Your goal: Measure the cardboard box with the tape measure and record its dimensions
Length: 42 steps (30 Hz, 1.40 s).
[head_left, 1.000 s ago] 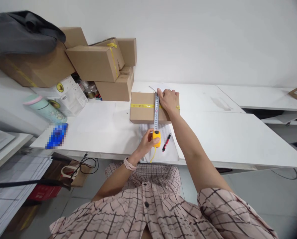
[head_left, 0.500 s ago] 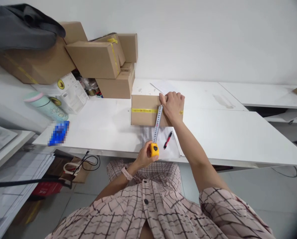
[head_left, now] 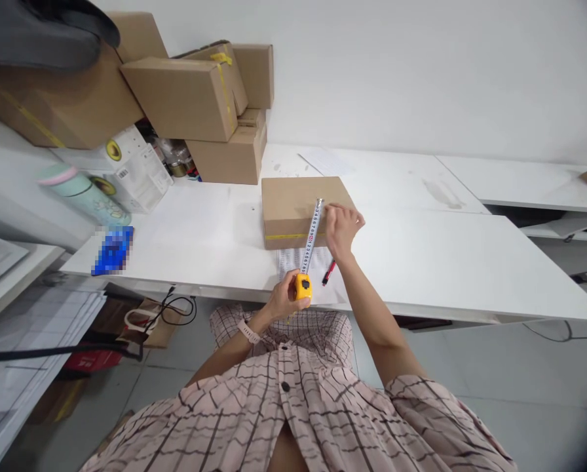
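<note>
The person's left hand (head_left: 280, 300) is closed round the yellow case of a tape measure (head_left: 304, 286), fingers and thumb wrapped on its sides, just above the near edge of the white table (head_left: 445, 262). The metal blade (head_left: 313, 229) runs out from the case, slanting away and slightly rightward, its far end over the top of a cardboard box (head_left: 293, 196). The box lies on the table in front of the person, a yellow strip (head_left: 284, 236) along its near side. The right hand (head_left: 341, 233) is at the right end of the box, its fingers loosely curled and the thumb side near the blade; whether it grips the box cannot be told. A printed sheet (head_left: 318, 292) lies at the near side of the box, and a red and black pen (head_left: 329, 273) rests on it, just beside the right wrist.
</note>
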Each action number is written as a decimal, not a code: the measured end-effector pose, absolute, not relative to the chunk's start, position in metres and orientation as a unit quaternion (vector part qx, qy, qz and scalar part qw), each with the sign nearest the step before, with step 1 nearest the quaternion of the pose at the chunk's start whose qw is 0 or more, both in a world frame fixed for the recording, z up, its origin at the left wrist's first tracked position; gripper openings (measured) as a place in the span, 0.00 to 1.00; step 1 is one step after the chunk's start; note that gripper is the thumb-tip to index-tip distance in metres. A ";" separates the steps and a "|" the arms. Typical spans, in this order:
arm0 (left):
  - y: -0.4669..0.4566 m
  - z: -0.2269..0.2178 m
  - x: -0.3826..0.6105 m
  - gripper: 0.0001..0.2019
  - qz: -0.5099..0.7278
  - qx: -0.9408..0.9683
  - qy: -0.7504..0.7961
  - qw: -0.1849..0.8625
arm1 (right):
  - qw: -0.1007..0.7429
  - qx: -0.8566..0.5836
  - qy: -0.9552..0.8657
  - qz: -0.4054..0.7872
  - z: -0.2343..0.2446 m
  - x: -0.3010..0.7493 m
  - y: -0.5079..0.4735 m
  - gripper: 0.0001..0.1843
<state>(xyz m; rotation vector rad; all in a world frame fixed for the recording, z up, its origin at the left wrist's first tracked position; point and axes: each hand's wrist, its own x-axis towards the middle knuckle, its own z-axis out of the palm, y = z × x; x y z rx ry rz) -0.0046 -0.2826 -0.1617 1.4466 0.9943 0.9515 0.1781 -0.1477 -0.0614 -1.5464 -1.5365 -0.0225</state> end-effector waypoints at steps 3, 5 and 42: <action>-0.282 -0.160 -0.006 0.38 0.392 0.625 0.419 0.529 | 0.539 -0.590 -0.590 0.119 -0.039 0.182 -0.146 0.29; -0.283 -0.159 -0.008 0.38 0.385 0.640 0.416 0.518 | 0.566 -0.530 -0.593 0.217 -0.024 0.185 -0.144 0.29; -0.082 -0.037 -0.021 0.30 0.355 0.800 0.480 0.062 | 0.066 -0.771 -0.620 0.129 -0.106 0.208 -0.245 0.16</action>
